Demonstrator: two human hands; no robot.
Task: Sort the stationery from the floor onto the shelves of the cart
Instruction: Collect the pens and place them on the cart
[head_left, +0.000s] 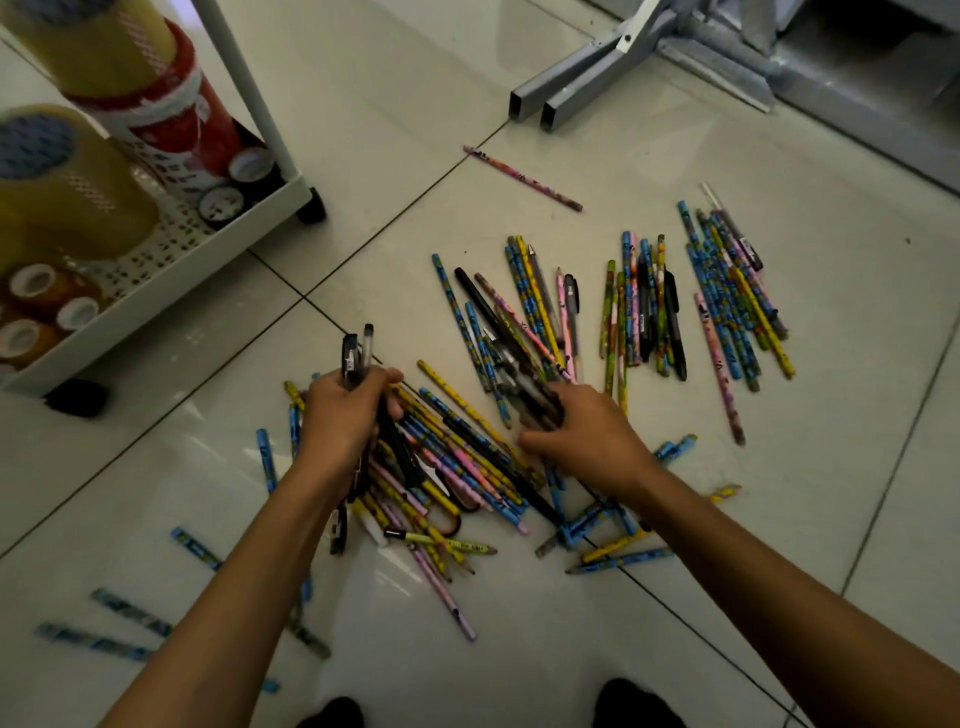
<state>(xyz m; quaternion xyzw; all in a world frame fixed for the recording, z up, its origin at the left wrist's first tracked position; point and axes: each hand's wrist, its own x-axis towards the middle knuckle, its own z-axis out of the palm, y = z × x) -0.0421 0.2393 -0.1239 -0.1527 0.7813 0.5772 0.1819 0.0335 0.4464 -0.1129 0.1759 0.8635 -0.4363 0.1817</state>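
- Gathering of pens was the step in hand: the left hand (345, 410) gripped a bundle of black pens (357, 358), their caps standing clear above the fist.
- The right hand (584, 434) was curled round a second clutch of dark pens (524, 384) at the edge of the mixed pile (457, 467) on the tiled floor (519, 623).
- Patterned pencils (727, 296) lay in loose rows beyond (well apart from the hands); one pink pencil (522, 178) lay alone.
- Good practice, as judged: keep pens aligned, merge both bundles into one hand, and exclude pencils.
- The cart (171, 275) stood near on the left, its lower shelf carrying tape rolls (78, 182).
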